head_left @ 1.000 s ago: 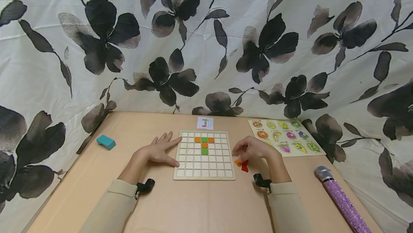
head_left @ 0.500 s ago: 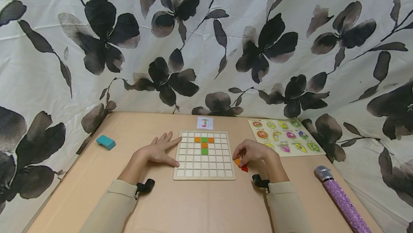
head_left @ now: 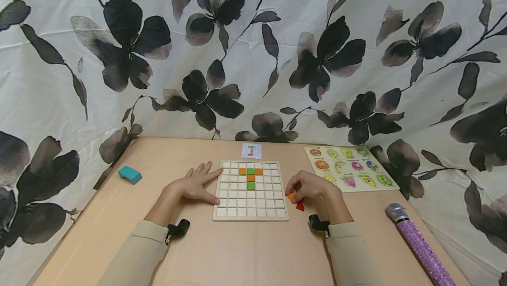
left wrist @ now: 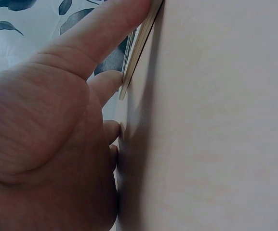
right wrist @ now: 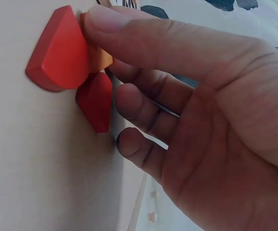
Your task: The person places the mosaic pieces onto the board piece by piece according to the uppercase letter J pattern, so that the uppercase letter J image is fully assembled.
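Note:
My left hand (head_left: 194, 184) lies with fingers spread at the left edge of a pale grid board (head_left: 234, 201); thumb and index finger touch its rim. Green and orange squares stand out in a T shape on the board, a green square (head_left: 251, 185) at the bottom. To the right of the board, my right hand (head_left: 313, 185) pinches an orange block (right wrist: 99, 58) between thumb and index finger, its other fingers loosely curled. Beside that block are a larger-looking red block (right wrist: 59, 50) with a rounded end and a pointed red block (right wrist: 98, 103). The thumb partly hides the orange block.
A small pattern card (head_left: 251, 151) lies behind the board. At the back right is a fruit sticker sheet (head_left: 368, 182), with a purple glittery microphone (head_left: 421, 248) in front of it. A teal block (head_left: 130, 174) sits on the left of the table. A floral cloth hangs behind.
My right hand has shifted slightly left and closed in on the orange block, which has moved a little away from me. The left hand and the board stay put.

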`<state>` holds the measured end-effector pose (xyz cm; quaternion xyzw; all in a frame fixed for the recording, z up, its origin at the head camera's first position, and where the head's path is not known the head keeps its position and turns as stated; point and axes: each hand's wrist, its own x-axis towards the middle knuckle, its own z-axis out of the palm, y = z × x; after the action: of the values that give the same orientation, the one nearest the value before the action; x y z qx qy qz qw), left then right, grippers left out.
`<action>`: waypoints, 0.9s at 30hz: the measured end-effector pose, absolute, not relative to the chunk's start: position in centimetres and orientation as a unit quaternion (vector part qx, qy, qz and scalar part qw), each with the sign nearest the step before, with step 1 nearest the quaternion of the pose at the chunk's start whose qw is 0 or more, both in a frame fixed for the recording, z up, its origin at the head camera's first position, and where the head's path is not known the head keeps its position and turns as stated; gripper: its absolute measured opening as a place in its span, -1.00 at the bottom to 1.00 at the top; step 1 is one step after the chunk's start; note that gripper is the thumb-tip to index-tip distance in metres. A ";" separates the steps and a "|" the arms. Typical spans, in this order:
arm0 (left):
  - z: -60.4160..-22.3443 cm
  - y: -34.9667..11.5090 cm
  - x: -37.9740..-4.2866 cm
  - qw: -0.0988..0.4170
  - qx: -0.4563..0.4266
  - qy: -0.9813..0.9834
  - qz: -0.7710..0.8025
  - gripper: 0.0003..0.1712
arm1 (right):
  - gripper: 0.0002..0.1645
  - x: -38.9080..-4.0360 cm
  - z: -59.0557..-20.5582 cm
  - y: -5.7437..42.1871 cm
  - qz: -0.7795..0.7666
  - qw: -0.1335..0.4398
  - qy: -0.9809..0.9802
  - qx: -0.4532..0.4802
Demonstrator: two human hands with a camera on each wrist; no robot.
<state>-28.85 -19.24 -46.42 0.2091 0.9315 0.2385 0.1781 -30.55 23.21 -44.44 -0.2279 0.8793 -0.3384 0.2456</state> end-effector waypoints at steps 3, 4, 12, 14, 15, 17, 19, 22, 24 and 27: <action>-46.3 -19.2 -28.8 0.178 0.210 0.931 0.239 0.34 | -0.78 -30.7 -44.6 23.3 -0.333 0.233 0.885 -0.226; -46.3 -19.2 -28.8 0.178 0.210 0.931 0.240 0.34 | -0.78 -30.8 -44.6 23.3 -0.334 0.229 0.886 -0.225; -46.3 -19.2 -28.8 0.177 0.209 0.931 0.243 0.33 | -0.80 -31.2 -45.0 23.4 -0.345 0.195 0.887 -0.239; -46.3 -19.2 -28.8 0.178 0.209 0.931 0.242 0.33 | -0.81 -31.2 -45.0 23.5 -0.347 0.187 0.887 -0.242; -46.3 -19.2 -28.8 0.179 0.209 0.931 0.242 0.33 | -0.82 -31.2 -45.0 23.5 -0.347 0.183 0.888 -0.241; -46.3 -19.2 -28.8 0.180 0.209 0.930 0.241 0.33 | -0.84 -31.2 -45.0 23.4 -0.351 0.177 0.888 -0.238; -46.3 -19.2 -28.8 0.180 0.210 0.930 0.243 0.34 | -0.85 -31.2 -44.8 23.4 -0.356 0.173 0.888 -0.233; -46.4 -19.2 -28.8 0.184 0.210 0.929 0.242 0.33 | -0.87 -31.1 -44.7 23.4 -0.362 0.171 0.887 -0.228; -46.4 -19.2 -28.8 0.185 0.210 0.929 0.242 0.34 | -0.87 -31.0 -44.6 23.5 -0.364 0.171 0.886 -0.230; -46.4 -19.2 -28.8 0.186 0.210 0.929 0.243 0.33 | -0.87 -31.0 -44.6 23.6 -0.367 0.169 0.886 -0.227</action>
<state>-28.79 -19.19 -46.38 0.2099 0.9287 0.2428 0.1855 -30.97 23.64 -44.56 -0.2271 0.8862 -0.3667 0.1691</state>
